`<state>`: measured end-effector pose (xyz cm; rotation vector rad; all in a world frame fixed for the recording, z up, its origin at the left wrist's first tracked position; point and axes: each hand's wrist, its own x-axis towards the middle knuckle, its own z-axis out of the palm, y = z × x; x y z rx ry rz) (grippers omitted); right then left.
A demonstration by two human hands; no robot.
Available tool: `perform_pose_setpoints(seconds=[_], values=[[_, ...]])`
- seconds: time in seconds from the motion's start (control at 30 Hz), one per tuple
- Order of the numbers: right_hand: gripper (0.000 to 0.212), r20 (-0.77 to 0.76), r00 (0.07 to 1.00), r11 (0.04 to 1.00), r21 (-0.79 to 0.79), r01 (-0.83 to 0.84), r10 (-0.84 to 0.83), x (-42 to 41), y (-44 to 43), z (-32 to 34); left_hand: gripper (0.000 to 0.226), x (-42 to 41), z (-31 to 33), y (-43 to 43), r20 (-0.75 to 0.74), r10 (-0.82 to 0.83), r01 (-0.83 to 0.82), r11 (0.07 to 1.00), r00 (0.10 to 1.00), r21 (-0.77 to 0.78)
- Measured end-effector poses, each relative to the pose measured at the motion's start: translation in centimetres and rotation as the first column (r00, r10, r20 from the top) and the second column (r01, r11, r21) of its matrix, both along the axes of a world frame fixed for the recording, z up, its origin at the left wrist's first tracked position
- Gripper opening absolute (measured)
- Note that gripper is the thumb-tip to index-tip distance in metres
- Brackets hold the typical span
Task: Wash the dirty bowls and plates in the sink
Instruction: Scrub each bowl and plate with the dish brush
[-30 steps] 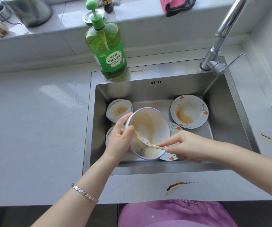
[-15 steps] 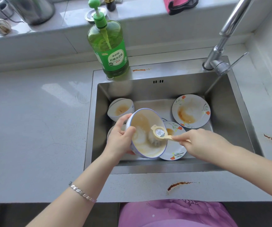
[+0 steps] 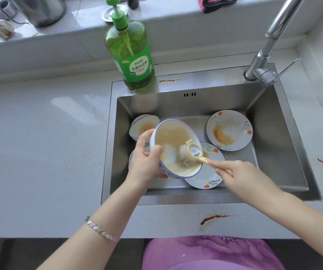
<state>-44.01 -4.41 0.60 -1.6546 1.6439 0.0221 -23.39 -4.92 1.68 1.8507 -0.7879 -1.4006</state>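
My left hand [image 3: 146,159] grips the rim of a large blue-rimmed bowl [image 3: 173,138], tilted toward me over the steel sink [image 3: 279,152]. Its inside is smeared brown and soapy. My right hand [image 3: 236,175] holds the handle of a cream dish brush [image 3: 192,152], whose head presses inside the bowl. A dirty floral plate [image 3: 228,130] leans at the back right of the sink. A second floral plate [image 3: 205,178] lies under the bowl. A small stained white bowl [image 3: 144,126] sits at the sink's left, partly hidden by my left hand.
A green dish soap bottle [image 3: 131,57] stands on the sink's back left edge. The chrome tap [image 3: 267,53] rises at the back right. Brown sauce streaks [image 3: 213,218] mark the grey counter. A metal kettle [image 3: 39,8] and a pink cloth [image 3: 215,2] sit on the sill.
The brush head has swept from the bowl's lower left up to its right side, leaving soapy streaks. My right hand moved right and slightly down. The bowl stays in my left hand.
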Motion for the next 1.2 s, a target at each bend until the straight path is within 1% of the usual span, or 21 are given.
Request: perform_pose_setpoints(seconds=[0.07, 0.1, 0.17, 0.23, 0.3, 0.37, 0.4, 0.43, 0.53, 0.57, 0.6, 0.67, 0.7, 0.73, 0.77, 0.8, 0.83, 0.93, 0.97, 1.1, 1.2], values=[[0.035, 0.206, 0.959, 0.980, 0.072, 0.185, -0.196, 0.7, -0.3, -0.2, 0.046, -0.6, -0.2, 0.4, 0.010, -0.021, 0.021, 0.998, 1.000, -0.062], [0.035, 0.311, 0.899, 0.951, 0.141, 0.276, -0.308, 1.4, -0.4, -0.2, 0.047, -0.9, -0.3, 0.6, -0.001, -0.020, 0.020, 0.996, 1.000, -0.087], [0.035, 0.446, 0.731, 0.855, 0.326, 0.404, -0.516, 3.0, -0.4, 0.2, 0.048, -1.7, -0.5, 1.0, -0.051, 0.007, -0.013, 0.994, 0.999, -0.108], [0.033, 0.499, 0.539, 0.731, 0.536, 0.423, -0.678, 4.6, -0.4, 0.8, 0.049, -2.0, -0.7, 1.3, -0.083, 0.034, -0.043, 0.993, 0.996, -0.109], [0.030, 0.476, 0.352, 0.586, 0.724, 0.364, -0.806, 5.5, -0.9, 1.5, 0.049, -2.0, -1.0, 1.4, -0.096, 0.059, -0.068, 0.993, 0.994, -0.097], [0.028, 0.419, 0.228, 0.469, 0.844, 0.259, -0.879, 5.8, -1.3, 2.2, 0.049, -1.9, -1.0, 1.3, -0.092, 0.058, -0.066, 0.994, 0.994, -0.083], [0.028, 0.402, 0.202, 0.439, 0.876, 0.200, -0.893, 5.9, -1.2, 2.7, 0.048, -1.8, -1.0, 1.2, -0.096, 0.055, -0.063, 0.995, 0.994, -0.082], [0.028, 0.399, 0.208, 0.433, 0.889, 0.152, -0.893, 6.0, -0.9, 2.9, 0.046, -1.6, -1.0, 1.0, -0.105, 0.057, -0.066, 0.994, 0.993, -0.087], [0.029, 0.419, 0.308, 0.465, 0.880, 0.092, -0.854, 5.8, -0.3, 3.4, 0.043, -0.8, -1.0, 0.6, -0.130, 0.051, -0.064, 0.993, 0.990, -0.097], [0.029, 0.405, 0.312, 0.450, 0.889, 0.087, -0.860, 5.5, -0.6, 3.4, 0.044, -0.7, -1.0, 0.6, -0.130, 0.031, -0.043, 0.994, 0.991, -0.097], [0.028, 0.377, 0.279, 0.413, 0.907, 0.084, -0.883, 5.0, -1.0, 3.3, 0.045, -0.6, -0.9, 0.8, -0.127, 0.006, -0.018, 0.995, 0.992, -0.095], [0.026, 0.294, 0.148, 0.307, 0.949, 0.070, -0.944, 4.2, -1.9, 3.4, 0.046, -0.7, -0.8, 1.2, -0.130, -0.023, 0.012, 0.996, 0.991, -0.084], [0.024, 0.264, 0.092, 0.270, 0.961, 0.056, -0.960, 4.0, -2.1, 3.4, 0.046, -0.8, -0.8, 1.3, -0.135, -0.020, 0.009, 0.997, 0.991, -0.080], [0.024, 0.258, 0.061, 0.261, 0.964, 0.049, -0.964, 4.0, -2.1, 3.4, 0.046, -0.8, -0.8, 1.4, -0.141, -0.015, 0.004, 0.997, 0.990, -0.079], [0.024, 0.272, 0.059, 0.275, 0.960, 0.056, -0.961, 4.1, -1.9, 3.4, 0.045, -0.9, -0.8, 1.4, -0.145, -0.014, 0.003, 0.997, 0.989, -0.080], [0.025, 0.299, 0.090, 0.306, 0.949, 0.071, -0.950, 4.3, -1.4, 3.4, 0.044, -1.0, -0.7, 1.4, -0.149, -0.014, 0.002, 0.997, 0.989, -0.081], [0.026, 0.339, 0.155, 0.354, 0.931, 0.088, -0.928, 4.5, -1.0, 3.6, 0.043, -1.0, -0.6, 1.3, -0.153, -0.015, 0.002, 0.996, 0.988, -0.087], [0.028, 0.434, 0.408, 0.517, 0.848, 0.115, -0.803, 4.3, -0.3, 4.0, 0.039, -0.7, -0.4, 0.8, -0.155, -0.014, -0.003, 0.994, 0.988, -0.113], [0.029, 0.440, 0.451, 0.541, 0.833, 0.119, -0.777, 3.9, -0.5, 3.9, 0.038, -0.6, -0.3, 0.8, -0.155, -0.026, 0.009, 0.994, 0.988, -0.113], [0.029, 0.439, 0.460, 0.564, 0.807, 0.174, -0.772, 3.1, -1.1, 3.6, 0.041, -0.9, -0.2, 1.2, -0.145, -0.095, 0.083, 0.993, 0.985, -0.090], [0.028, 0.472, 0.542, 0.625, 0.769, 0.132, -0.696, 3.2, 0.1, 3.6, 0.037, -0.8, -0.2, 0.9, -0.143, -0.052, 0.039, 0.995, 0.988, -0.094]])
